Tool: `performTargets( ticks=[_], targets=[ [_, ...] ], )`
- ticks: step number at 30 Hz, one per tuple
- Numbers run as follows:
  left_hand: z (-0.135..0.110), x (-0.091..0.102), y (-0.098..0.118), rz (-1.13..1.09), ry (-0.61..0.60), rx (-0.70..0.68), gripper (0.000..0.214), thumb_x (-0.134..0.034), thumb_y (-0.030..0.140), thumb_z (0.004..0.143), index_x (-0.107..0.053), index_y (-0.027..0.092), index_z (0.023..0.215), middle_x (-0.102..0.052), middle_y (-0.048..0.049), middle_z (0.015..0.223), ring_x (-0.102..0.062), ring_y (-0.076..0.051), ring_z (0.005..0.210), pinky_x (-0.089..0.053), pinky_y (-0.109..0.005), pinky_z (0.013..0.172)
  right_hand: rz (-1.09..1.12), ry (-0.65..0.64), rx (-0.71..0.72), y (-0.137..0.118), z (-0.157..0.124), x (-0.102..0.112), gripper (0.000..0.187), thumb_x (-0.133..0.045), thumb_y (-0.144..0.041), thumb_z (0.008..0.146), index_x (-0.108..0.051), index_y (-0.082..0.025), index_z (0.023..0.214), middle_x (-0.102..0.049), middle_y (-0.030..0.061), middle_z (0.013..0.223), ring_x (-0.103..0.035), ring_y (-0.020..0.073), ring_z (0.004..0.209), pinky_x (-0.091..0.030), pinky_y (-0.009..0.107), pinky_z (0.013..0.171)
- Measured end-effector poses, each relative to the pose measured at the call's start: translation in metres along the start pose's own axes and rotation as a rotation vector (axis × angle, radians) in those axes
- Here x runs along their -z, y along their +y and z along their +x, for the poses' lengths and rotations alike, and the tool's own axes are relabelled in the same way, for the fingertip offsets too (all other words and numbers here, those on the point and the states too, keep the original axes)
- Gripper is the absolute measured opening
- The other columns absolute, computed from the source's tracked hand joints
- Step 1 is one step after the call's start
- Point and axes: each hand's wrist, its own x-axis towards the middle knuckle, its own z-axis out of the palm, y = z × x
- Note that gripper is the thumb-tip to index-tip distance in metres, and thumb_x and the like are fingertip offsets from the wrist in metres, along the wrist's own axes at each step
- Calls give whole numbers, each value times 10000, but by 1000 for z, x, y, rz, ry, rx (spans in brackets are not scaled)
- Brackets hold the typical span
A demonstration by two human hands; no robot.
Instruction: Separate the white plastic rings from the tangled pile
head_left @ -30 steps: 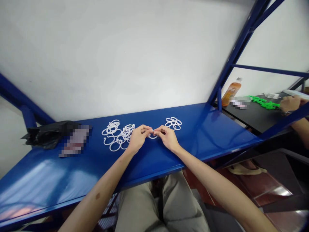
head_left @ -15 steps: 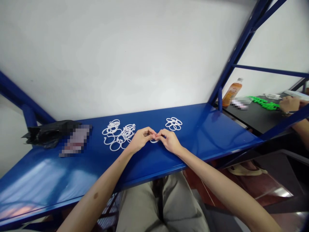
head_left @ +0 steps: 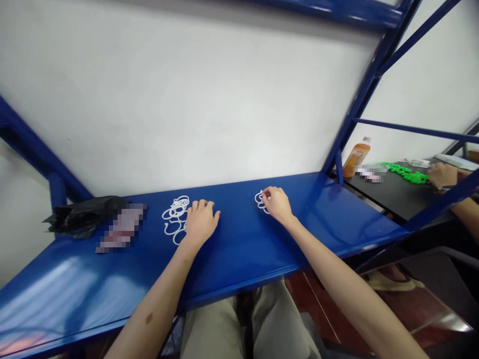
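My left hand (head_left: 201, 219) lies on the right side of a loose pile of white plastic rings (head_left: 175, 215) on the blue shelf (head_left: 239, 244). Its fingers are curled down over the rings, and their tips are hidden. My right hand (head_left: 276, 203) rests on a smaller cluster of white rings (head_left: 259, 200) further right. Its thumb and fingers are pinched on a ring at the edge of that cluster, most of which the hand covers.
A crumpled black bag (head_left: 84, 215) and a blurred packet (head_left: 121, 227) lie at the shelf's left. Blue frame posts (head_left: 361, 99) rise at the right. Beyond them, another person's hand (head_left: 443, 174) works with green pieces (head_left: 406, 172) on a black table, near an orange bottle (head_left: 356, 155).
My hands, which met at the middle on one white ring, have parted. The left went to the left pile and the right to the right cluster. The view has tilted slightly.
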Motion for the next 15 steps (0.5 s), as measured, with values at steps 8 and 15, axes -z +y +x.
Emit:
performTargets(
  ticks=[8, 15],
  targets=[
    [-1, -3, -2, 92, -37, -4, 389, -474, 318, 936, -639, 139, 1239, -639, -175, 1185, -510, -358, 1151, -418, -469, 944, -150, -5, -67, 7, 5, -11, 142, -580, -221, 908, -691, -192, 824, -719, 101, 869, -559, 255, 883, -413, 349, 776],
    [-1, -3, -3, 98, -59, 5, 367, -481, 322, 926, -650, 131, 1191, -681, -169, 1133, -509, -379, 1146, -396, -488, 943, -149, 119, 61, -7, -5, -16, 189, -539, -228, 949, -706, -189, 870, -700, 111, 893, -536, 275, 900, -429, 397, 830]
  ],
)
